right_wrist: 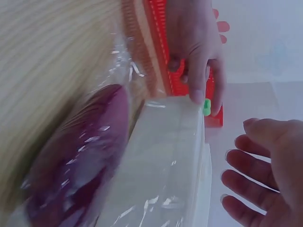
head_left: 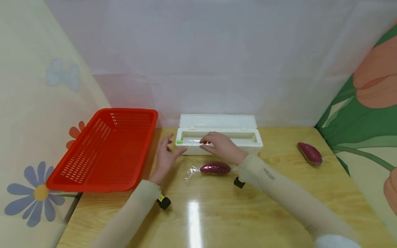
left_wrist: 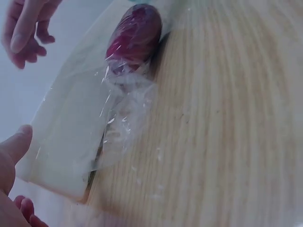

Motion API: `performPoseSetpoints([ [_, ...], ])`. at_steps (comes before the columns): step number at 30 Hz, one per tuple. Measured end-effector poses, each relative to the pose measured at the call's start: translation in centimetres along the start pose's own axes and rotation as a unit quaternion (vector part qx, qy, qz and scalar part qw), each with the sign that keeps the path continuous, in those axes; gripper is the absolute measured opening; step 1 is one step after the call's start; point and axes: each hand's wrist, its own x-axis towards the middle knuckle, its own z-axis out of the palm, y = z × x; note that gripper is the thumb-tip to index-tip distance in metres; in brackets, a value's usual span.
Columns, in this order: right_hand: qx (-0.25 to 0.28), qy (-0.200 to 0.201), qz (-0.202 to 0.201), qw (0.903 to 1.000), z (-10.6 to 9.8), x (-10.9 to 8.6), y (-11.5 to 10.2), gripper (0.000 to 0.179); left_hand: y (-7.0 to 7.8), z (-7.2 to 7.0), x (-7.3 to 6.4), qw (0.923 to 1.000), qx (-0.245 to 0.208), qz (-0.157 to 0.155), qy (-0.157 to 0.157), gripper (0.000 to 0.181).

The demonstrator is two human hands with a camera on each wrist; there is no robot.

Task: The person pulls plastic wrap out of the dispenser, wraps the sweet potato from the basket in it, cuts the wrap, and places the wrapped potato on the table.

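A purple sweet potato lies on the table in front of a white cling film dispenser box, whose lid stands open. Clear film surrounds the sweet potato and trails loosely past its end in the left wrist view. At the box's left end is my left hand, thumb and fingers spread around the corner near the green slider. My right hand hovers over the box's front edge. Its fingers are loosely bent, with nothing visible between them in the right wrist view.
Left of the box stands a red plastic basket with slotted sides. A second film-wrapped purple sweet potato lies at the table's right side. A pale backdrop hangs behind the box.
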Motion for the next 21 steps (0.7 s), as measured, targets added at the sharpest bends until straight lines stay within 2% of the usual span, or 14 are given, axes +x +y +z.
performPoseSetpoints([
  [4, 0.014, -0.001, -0.001, 0.9999, 1.3, 3.2, -0.7, 0.02, -0.6, 0.3, 0.7, 0.9997, -0.011, 0.023, -0.008, 0.072],
  [6, 0.015, -0.003, 0.001, 0.9999, 2.2, 4.6, -1.0, 0.019, -0.9, 0.5, 0.9, 0.9993, -0.027, 0.023, -0.009, 0.066],
  [11, 0.02, -0.018, 0.024, 0.9993, 4.2, 7.3, -1.7, 0.022, -1.1, 0.8, 1.0, 0.9984, -0.05, 0.022, 0.014, 0.055],
  [16, 0.011, -0.012, 0.04, 0.9991, 5.4, 8.5, -2.1, 0.023, -1.1, 0.7, 1.0, 0.9977, -0.052, 0.029, 0.033, 0.049],
  [21, -0.008, 0.001, 0.005, 1.0, 5.7, 8.7, -1.9, 0.017, -1.1, 0.6, 1.1, 0.9978, -0.056, 0.023, 0.026, 0.05],
])
